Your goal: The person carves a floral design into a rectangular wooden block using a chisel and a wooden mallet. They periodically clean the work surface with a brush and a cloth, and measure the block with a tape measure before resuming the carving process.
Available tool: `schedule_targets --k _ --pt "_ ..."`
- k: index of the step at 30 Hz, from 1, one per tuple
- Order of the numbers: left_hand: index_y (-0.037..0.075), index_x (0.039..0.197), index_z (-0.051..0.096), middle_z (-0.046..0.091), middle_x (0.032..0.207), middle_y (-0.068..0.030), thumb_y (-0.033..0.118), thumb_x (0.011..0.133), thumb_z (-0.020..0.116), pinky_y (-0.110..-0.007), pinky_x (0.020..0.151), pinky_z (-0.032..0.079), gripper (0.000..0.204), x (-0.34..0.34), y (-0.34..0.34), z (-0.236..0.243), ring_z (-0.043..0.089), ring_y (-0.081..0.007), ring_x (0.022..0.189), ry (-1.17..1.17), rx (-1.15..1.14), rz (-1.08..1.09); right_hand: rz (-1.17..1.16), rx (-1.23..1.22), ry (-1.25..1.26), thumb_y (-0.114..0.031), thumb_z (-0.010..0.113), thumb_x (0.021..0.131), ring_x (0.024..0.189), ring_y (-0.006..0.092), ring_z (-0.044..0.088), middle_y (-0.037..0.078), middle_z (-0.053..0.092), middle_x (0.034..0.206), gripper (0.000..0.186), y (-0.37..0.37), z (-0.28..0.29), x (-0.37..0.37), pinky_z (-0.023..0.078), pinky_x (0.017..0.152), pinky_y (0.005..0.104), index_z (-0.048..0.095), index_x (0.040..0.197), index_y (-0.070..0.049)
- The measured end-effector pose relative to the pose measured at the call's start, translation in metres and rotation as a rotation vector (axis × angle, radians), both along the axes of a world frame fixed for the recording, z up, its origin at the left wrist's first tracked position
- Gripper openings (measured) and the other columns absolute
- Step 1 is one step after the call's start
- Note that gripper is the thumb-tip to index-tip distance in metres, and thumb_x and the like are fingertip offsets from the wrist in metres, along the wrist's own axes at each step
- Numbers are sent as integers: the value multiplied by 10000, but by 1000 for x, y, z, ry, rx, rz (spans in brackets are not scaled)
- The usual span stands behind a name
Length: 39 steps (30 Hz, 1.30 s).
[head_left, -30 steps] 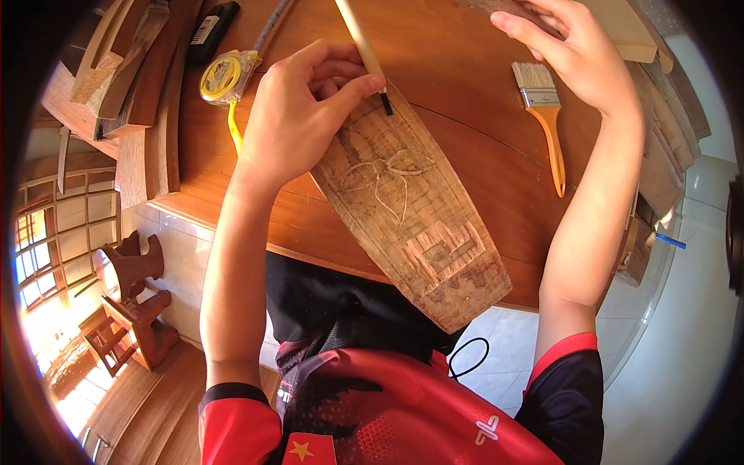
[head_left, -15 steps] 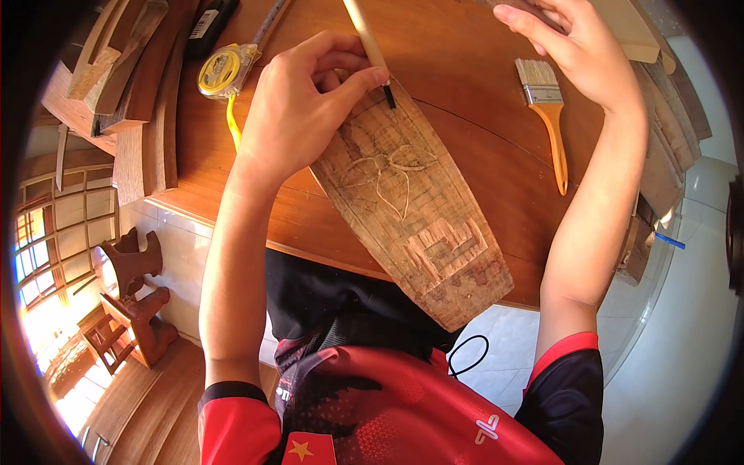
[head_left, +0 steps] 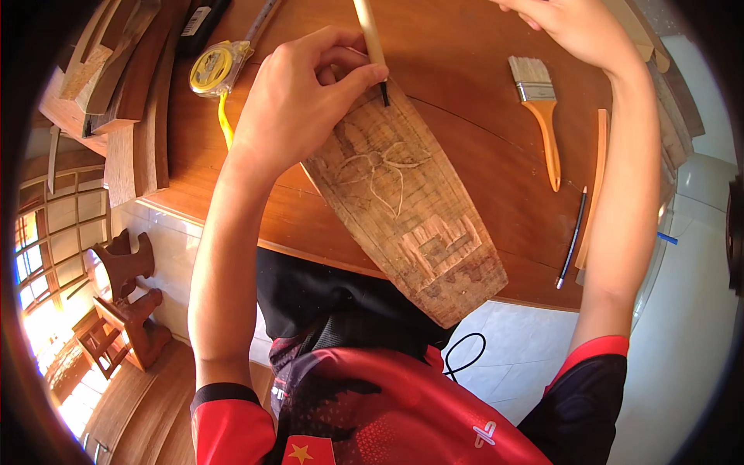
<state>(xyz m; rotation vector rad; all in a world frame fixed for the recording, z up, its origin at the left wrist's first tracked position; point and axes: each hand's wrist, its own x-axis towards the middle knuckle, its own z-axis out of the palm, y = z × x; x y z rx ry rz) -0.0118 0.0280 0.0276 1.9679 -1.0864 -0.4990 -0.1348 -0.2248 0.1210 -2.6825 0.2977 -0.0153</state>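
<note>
A carving chisel [head_left: 370,35] with a pale wooden handle and a dark metal tip stands nearly upright, its tip on the far part of a carved wooden board [head_left: 395,209]. My left hand [head_left: 298,97] is closed round the chisel low on its handle and rests over the board. A leaf or petal outline and a chiselled rectangular recess show on the board, whose near end juts past the table edge. My right hand [head_left: 581,31] is raised at the top right, apart from the board. Its fingers are mostly cut off by the picture edge, so any hold is hidden.
A paintbrush [head_left: 542,116], a pencil [head_left: 572,236] and a thin wooden strip [head_left: 598,170] lie on the right of the table [head_left: 465,46]. At left are a yellow tape measure [head_left: 217,68] and stacked wood pieces [head_left: 128,101]. A small carved wooden stand [head_left: 128,325] is beyond the table.
My right hand has moved up and slightly right, partly out of view, and its forearm has shifted right, uncovering the pencil and strip. My left hand still grips the chisel on the board.
</note>
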Motion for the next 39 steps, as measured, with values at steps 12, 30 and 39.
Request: schedule_targets --k 12,30,39 --pt "-30 1255 689 778 937 -25 227 948 738 -232 739 500 404 1 -3 -6 583 -34 740 8 -57 -5 -149 -4 114 -331 649 1042 656 111 544 53 690 874 425 0 8 9 474 610 284 667 1293 12" --pt "-5 1253 694 776 951 -9 235 941 745 -233 779 520 396 -3 0 -4 628 -34 784 41 -42 -5 -126 -113 163 -322 658 1032 606 100 522 41 658 803 428 21 31 9 433 563 286 674 1301 10" --pt "-16 1250 693 775 950 -15 240 942 747 -233 775 518 404 -3 0 -10 626 -37 786 -3 -97 13 -65 -111 61 -298 666 1025 599 92 504 41 636 772 424 31 34 6 422 558 273 667 1292 31"
